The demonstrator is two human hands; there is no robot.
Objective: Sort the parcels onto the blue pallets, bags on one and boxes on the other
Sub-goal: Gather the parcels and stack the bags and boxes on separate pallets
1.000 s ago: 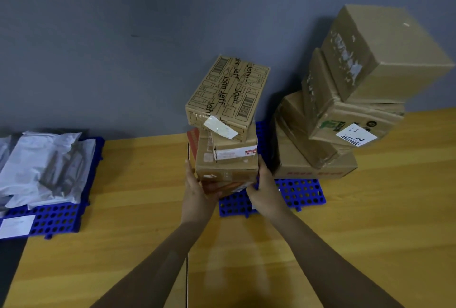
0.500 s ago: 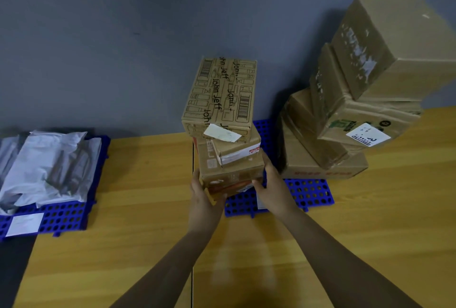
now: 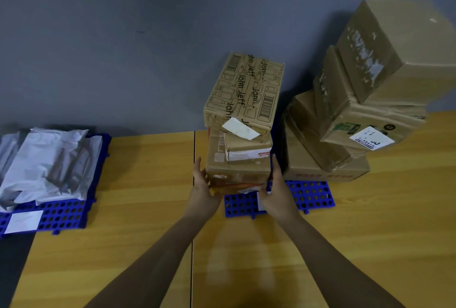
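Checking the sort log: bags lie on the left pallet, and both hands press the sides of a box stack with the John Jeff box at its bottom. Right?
Not quite. The head view shows the John Jeff box on top of the stack, not at its bottom. The rest holds: bags on the left pallet, left hand and right hand pressing the stack's sides.

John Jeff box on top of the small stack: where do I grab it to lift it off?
Likely its two long side walls, pressed from left and right together. The John Jeff box lies flat on top, long axis toward the wall, with both long sides exposed and reachable. The tall stack stands close on its right, so that approach is tighter.
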